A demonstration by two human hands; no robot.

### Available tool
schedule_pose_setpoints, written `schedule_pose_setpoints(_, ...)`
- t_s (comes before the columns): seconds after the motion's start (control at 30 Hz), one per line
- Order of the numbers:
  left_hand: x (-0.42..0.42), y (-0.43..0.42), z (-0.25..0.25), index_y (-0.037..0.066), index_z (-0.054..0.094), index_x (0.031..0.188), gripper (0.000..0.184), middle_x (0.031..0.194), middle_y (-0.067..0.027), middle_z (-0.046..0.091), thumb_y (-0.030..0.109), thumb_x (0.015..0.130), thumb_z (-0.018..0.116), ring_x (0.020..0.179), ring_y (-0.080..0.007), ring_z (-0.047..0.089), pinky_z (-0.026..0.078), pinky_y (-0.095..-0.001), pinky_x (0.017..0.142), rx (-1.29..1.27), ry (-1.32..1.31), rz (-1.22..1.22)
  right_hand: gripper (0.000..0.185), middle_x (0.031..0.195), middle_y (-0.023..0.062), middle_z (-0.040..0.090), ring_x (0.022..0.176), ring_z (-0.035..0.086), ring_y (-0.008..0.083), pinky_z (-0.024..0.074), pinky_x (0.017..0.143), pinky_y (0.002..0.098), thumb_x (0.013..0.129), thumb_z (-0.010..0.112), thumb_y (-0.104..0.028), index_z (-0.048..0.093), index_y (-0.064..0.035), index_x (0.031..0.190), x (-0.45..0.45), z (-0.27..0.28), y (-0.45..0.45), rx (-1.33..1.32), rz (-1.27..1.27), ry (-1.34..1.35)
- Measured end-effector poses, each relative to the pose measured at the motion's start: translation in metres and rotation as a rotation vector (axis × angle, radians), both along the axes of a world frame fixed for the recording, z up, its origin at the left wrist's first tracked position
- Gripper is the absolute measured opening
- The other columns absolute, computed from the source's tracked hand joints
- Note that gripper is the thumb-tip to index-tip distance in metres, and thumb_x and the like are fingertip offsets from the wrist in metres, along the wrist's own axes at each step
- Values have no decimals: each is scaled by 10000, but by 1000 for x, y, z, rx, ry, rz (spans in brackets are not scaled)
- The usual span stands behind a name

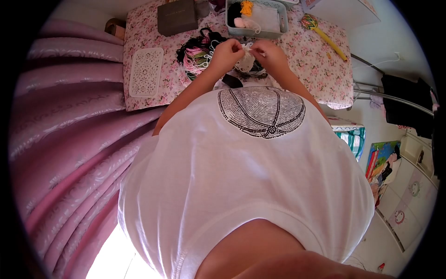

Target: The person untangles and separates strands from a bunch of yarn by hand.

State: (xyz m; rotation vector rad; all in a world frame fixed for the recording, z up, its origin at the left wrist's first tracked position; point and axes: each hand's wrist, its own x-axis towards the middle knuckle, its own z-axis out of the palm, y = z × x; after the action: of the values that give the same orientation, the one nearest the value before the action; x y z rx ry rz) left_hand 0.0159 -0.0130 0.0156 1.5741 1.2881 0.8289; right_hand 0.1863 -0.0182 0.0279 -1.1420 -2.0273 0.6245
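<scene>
Both hands meet above the table's middle, around a small piece of white yarn work (247, 62). My left hand (226, 55) pinches its left side with thumb and fingertips. On the other side, my right hand (271, 54) has its fingertips closed on the piece's upper right edge. Beneath and left of the hands lies a tangled heap of yarn (197, 58) in black, pink, green and white. A dark object (232, 81) lies at the table's near edge, just below the hands; what it is I cannot tell.
The flowered tablecloth (316, 74) carries a white lace-patterned tray (146, 73), a dark grey box (177, 17), a basket (258, 32) with yarn balls and a yellow-handled stick (331, 43). Pink curtains (79, 116) hang at the left.
</scene>
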Motion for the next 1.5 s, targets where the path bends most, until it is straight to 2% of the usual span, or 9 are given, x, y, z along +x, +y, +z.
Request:
schedule_pose_setpoints(0.17, 1, 0, 1, -3, 509, 739, 137, 647, -27, 534, 111, 680, 558, 591, -81, 489, 397, -221, 549, 19, -25, 30, 98, 725, 82, 550, 650, 551, 190, 428, 545, 284, 715, 557, -43, 545, -55, 811, 3, -31, 6, -581, -42, 679)
schedule_pose_setpoints(0.37, 4, -3, 8, 0, 503, 746, 156, 655, -68, 540, 123, 666, 554, 601, -138, 515, 407, -253, 568, 109, 141, 19, 105, 704, 83, 553, 655, 554, 188, 431, 541, 284, 708, 568, -56, 549, -53, 811, -2, -2, 7, 437, 36, -158)
schedule_pose_setpoints(0.47, 5, -3, 7, 1, 501, 748, 161, 659, -78, 540, 127, 663, 554, 612, -150, 520, 409, -260, 578, 111, 145, 11, 99, 690, 64, 548, 637, 543, 148, 424, 549, 261, 721, 576, -81, 547, -44, 808, 0, 0, 0, 320, 33, -198)
schedule_pose_setpoints(0.67, 1, 1, -6, 1, 477, 783, 153, 699, -57, 525, 115, 697, 532, 637, -117, 492, 393, -243, 587, 88, -83, 26, 145, 668, 10, 526, 618, 483, 61, 394, 554, 223, 753, 576, -124, 530, -32, 855, 0, -21, 2, -679, -71, 813)
schedule_pose_setpoints(0.77, 4, 3, -15, 4, 455, 801, 130, 718, -53, 500, 102, 727, 500, 630, -113, 464, 378, -245, 572, 102, -146, -30, 157, 681, 26, 537, 614, 507, 93, 397, 544, 238, 742, 578, -114, 526, -41, 871, -2, -33, 2, -432, -57, 592)
schedule_pose_setpoints(0.87, 7, -2, -2, 3, 441, 803, 115, 718, -68, 478, 98, 748, 473, 613, -127, 446, 364, -252, 553, 157, -31, -79, 155, 712, 46, 553, 620, 528, 125, 402, 546, 246, 729, 577, -100, 530, -54, 870, -3, 0, -2, 258, -19, -97)
schedule_pose_setpoints(0.97, 8, -3, -3, -1, 435, 800, 119, 706, -83, 467, 105, 756, 463, 600, -141, 440, 357, -256, 542, 263, 24, -66, 164, 735, 59, 557, 634, 540, 152, 407, 549, 256, 723, 568, -85, 534, -70, 883, 2, -3, -2, 274, 10, -173)
schedule_pose_setpoints(1.27, 4, -3, 4, -1, 435, 802, 126, 649, -68, 460, 114, 758, 466, 546, -129, 422, 356, -252, 520, 148, -67, -18, 113, 732, -9, 511, 616, 456, 55, 360, 526, 173, 774, 532, -104, 511, -29, 856, 8, -19, 2, -967, -29, 1260)
schedule_pose_setpoints(1.5, -4, -1, 8, 17, 437, 788, 106, 671, -55, 445, 116, 761, 463, 571, -113, 401, 343, -240, 526, 172, 17, -113, 147, 725, -29, 482, 612, 414, 39, 353, 531, 193, 774, 543, -142, 486, -24, 841, 13, -4, 1, -518, 161, 236)
